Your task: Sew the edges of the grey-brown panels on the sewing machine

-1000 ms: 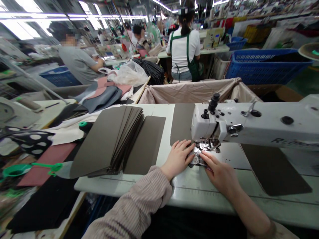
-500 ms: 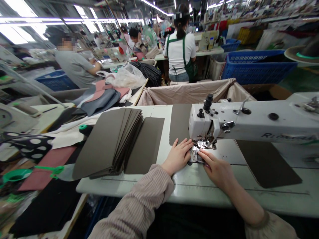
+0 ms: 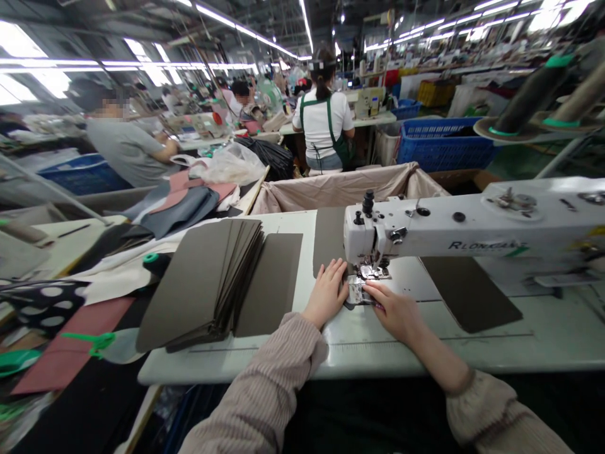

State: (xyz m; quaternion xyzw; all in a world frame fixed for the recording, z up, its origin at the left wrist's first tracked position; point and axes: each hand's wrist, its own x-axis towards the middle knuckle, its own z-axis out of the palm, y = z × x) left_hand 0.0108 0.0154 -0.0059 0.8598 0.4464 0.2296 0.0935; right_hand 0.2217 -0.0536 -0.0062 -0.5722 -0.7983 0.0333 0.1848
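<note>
My left hand (image 3: 327, 293) lies flat with fingers spread on the table, just left of the presser foot (image 3: 373, 272) of a white sewing machine (image 3: 425, 230). From the other side, my right hand (image 3: 397, 315) reaches to the shiny metal plate (image 3: 362, 291) with its index finger stretched forward. Its other fingers are curled under, and a small purplish bit at their tips is too small to name. A grey-brown panel (image 3: 328, 236) lies behind my left hand, partly hidden by the machine head. Another dark panel (image 3: 470, 293) rests under the machine arm.
A fanned stack of grey-brown panels (image 3: 198, 277) stands left on the table, beside a flatter panel (image 3: 271, 284). Farther left are fabric scraps and a dark thread cone (image 3: 155, 263). Behind the table hangs a cloth-lined bin (image 3: 331, 189); co-workers sit beyond it.
The view has tilted up and turned slightly right, so more of the machine arm and the thread cones at right show. Both hands stay beside the presser foot, nearly unchanged.
</note>
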